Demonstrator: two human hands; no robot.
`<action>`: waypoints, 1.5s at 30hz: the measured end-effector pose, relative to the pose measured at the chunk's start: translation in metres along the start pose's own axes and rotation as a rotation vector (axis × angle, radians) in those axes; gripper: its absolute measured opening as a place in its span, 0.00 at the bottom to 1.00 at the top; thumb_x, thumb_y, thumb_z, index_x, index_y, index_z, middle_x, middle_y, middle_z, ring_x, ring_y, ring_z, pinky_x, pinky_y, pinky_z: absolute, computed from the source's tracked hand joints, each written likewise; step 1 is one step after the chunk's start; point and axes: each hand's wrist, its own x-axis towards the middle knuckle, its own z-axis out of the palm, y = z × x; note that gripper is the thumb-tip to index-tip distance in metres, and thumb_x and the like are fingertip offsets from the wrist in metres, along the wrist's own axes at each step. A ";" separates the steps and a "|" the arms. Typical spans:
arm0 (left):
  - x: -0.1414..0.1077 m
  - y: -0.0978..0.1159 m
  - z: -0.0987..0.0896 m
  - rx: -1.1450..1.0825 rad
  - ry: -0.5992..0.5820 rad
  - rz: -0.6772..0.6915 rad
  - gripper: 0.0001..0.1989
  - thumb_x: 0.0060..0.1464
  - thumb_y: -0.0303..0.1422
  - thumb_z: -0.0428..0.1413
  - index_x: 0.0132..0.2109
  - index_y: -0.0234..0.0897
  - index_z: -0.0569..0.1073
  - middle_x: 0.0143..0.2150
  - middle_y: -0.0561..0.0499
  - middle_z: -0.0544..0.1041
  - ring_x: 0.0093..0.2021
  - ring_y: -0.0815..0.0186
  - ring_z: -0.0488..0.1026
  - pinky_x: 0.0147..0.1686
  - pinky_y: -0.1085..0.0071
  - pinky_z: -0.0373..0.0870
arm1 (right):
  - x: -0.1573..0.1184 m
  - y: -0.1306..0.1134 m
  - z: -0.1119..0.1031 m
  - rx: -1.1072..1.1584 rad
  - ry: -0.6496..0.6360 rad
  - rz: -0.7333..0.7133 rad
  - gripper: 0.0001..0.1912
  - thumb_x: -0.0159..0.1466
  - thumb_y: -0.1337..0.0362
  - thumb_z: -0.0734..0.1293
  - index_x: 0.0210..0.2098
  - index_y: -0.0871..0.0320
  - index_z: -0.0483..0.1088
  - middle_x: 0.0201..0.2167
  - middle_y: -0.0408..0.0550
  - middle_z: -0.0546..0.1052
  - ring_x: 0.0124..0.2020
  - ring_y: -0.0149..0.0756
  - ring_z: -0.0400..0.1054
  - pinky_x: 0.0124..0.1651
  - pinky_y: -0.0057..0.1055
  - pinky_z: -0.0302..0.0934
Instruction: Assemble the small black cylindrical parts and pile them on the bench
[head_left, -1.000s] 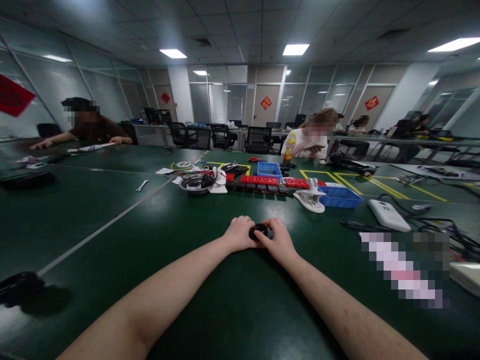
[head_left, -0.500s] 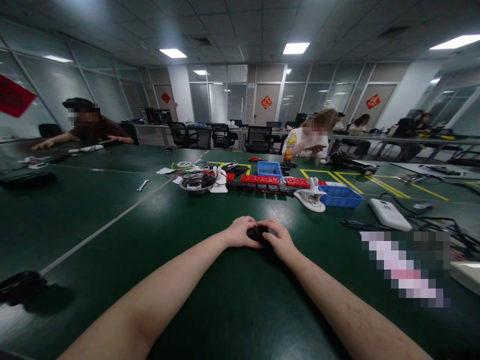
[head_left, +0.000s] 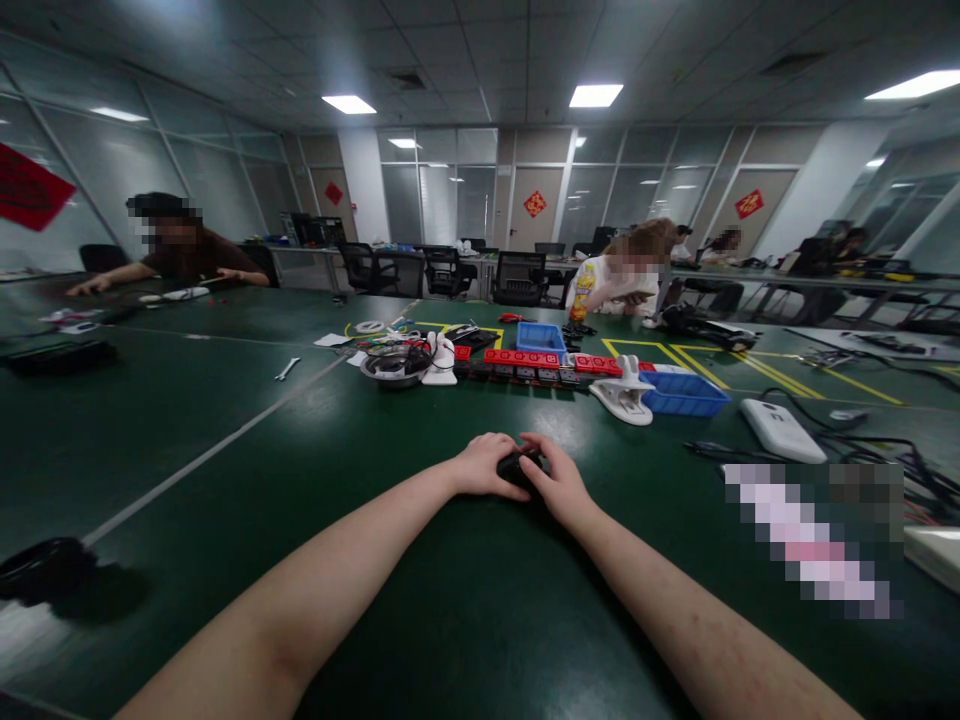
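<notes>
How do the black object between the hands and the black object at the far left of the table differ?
The held black object sits between the left hand and right hand, while the far-left black object is untouched by them. The held one is partly covered by the hands; the far-left one is unobstructed but meets the picture's edge. Both are black.

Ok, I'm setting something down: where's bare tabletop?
Bare tabletop lies between left forearm and white seam, and between left and right forearm. Crowded: beyond the black piece, from metal bowl to larger blue bin, and rightward around white box and cables.
</notes>
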 end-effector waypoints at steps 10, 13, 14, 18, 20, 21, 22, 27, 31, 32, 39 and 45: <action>-0.005 0.021 0.002 0.119 0.158 -0.047 0.19 0.40 0.45 0.59 0.36 0.37 0.67 0.40 0.47 0.66 0.44 0.55 0.62 0.47 0.60 0.60 | 0.001 -0.008 0.003 -0.217 0.046 0.048 0.13 0.54 0.56 0.66 0.34 0.58 0.64 0.31 0.48 0.69 0.33 0.40 0.64 0.36 0.36 0.59; -0.003 0.021 0.004 0.120 0.168 -0.055 0.15 0.42 0.43 0.58 0.33 0.37 0.68 0.38 0.47 0.67 0.42 0.56 0.63 0.44 0.61 0.62 | 0.001 -0.009 0.003 -0.240 0.045 0.043 0.11 0.54 0.57 0.66 0.31 0.58 0.64 0.29 0.47 0.69 0.33 0.39 0.63 0.36 0.35 0.59; -0.003 0.020 0.004 0.115 0.167 -0.057 0.14 0.42 0.43 0.58 0.32 0.36 0.68 0.37 0.47 0.67 0.41 0.57 0.63 0.43 0.62 0.63 | 0.001 -0.009 0.002 -0.245 0.046 0.040 0.11 0.54 0.58 0.66 0.31 0.58 0.64 0.29 0.46 0.69 0.33 0.39 0.63 0.37 0.35 0.59; -0.001 0.016 0.004 0.076 0.161 -0.043 0.14 0.41 0.41 0.59 0.32 0.36 0.69 0.39 0.47 0.68 0.42 0.58 0.64 0.41 0.65 0.65 | 0.001 -0.010 -0.001 -0.253 0.046 0.022 0.09 0.55 0.60 0.66 0.32 0.58 0.66 0.31 0.47 0.69 0.36 0.40 0.63 0.40 0.37 0.59; -0.001 0.015 0.003 0.051 0.151 -0.027 0.15 0.41 0.41 0.59 0.35 0.36 0.70 0.40 0.47 0.69 0.43 0.58 0.64 0.42 0.66 0.65 | 0.001 -0.010 -0.002 -0.252 0.044 0.012 0.08 0.55 0.61 0.65 0.34 0.57 0.68 0.33 0.48 0.69 0.38 0.40 0.63 0.42 0.38 0.58; -0.001 0.014 0.003 0.039 0.144 -0.020 0.16 0.41 0.40 0.60 0.36 0.36 0.70 0.41 0.48 0.69 0.43 0.58 0.64 0.43 0.66 0.65 | 0.001 -0.010 -0.002 -0.252 0.043 0.007 0.09 0.55 0.62 0.65 0.35 0.57 0.69 0.33 0.48 0.69 0.38 0.41 0.63 0.43 0.38 0.58; -0.001 0.014 0.003 0.028 0.137 -0.015 0.16 0.41 0.40 0.60 0.37 0.36 0.71 0.41 0.48 0.69 0.44 0.59 0.65 0.44 0.66 0.65 | 0.001 -0.010 -0.003 -0.251 0.042 0.001 0.09 0.55 0.63 0.65 0.37 0.57 0.70 0.34 0.48 0.69 0.39 0.41 0.63 0.43 0.39 0.58; 0.000 0.009 0.005 -0.009 0.110 -0.013 0.15 0.41 0.40 0.60 0.35 0.36 0.73 0.42 0.48 0.70 0.44 0.58 0.66 0.46 0.65 0.64 | 0.000 -0.011 -0.005 -0.241 0.025 -0.038 0.13 0.54 0.67 0.63 0.39 0.56 0.72 0.34 0.49 0.69 0.38 0.41 0.62 0.43 0.40 0.58; 0.001 0.005 0.005 -0.031 0.088 -0.002 0.16 0.42 0.40 0.60 0.38 0.37 0.73 0.42 0.49 0.70 0.44 0.59 0.66 0.46 0.66 0.64 | 0.001 -0.010 -0.008 -0.203 -0.012 -0.089 0.16 0.52 0.70 0.61 0.39 0.55 0.73 0.36 0.48 0.72 0.40 0.41 0.63 0.45 0.40 0.57; 0.000 0.004 0.005 -0.036 0.083 0.002 0.17 0.42 0.40 0.60 0.40 0.38 0.73 0.42 0.50 0.70 0.44 0.59 0.66 0.47 0.66 0.64 | 0.002 -0.010 -0.008 -0.189 -0.025 -0.104 0.17 0.52 0.71 0.60 0.39 0.55 0.73 0.37 0.48 0.72 0.40 0.41 0.63 0.45 0.40 0.57; 0.001 0.001 0.006 -0.036 0.066 0.027 0.16 0.43 0.41 0.59 0.39 0.38 0.74 0.43 0.49 0.69 0.45 0.59 0.65 0.47 0.66 0.63 | 0.004 -0.009 -0.009 -0.102 -0.076 -0.173 0.19 0.50 0.72 0.56 0.34 0.53 0.75 0.39 0.45 0.76 0.42 0.40 0.65 0.48 0.41 0.56; 0.000 0.005 0.004 -0.020 0.069 0.038 0.16 0.44 0.41 0.59 0.40 0.38 0.72 0.43 0.49 0.69 0.46 0.58 0.65 0.48 0.64 0.62 | 0.001 -0.008 -0.008 -0.108 -0.042 -0.178 0.21 0.49 0.72 0.56 0.36 0.53 0.74 0.44 0.44 0.74 0.47 0.41 0.63 0.53 0.43 0.53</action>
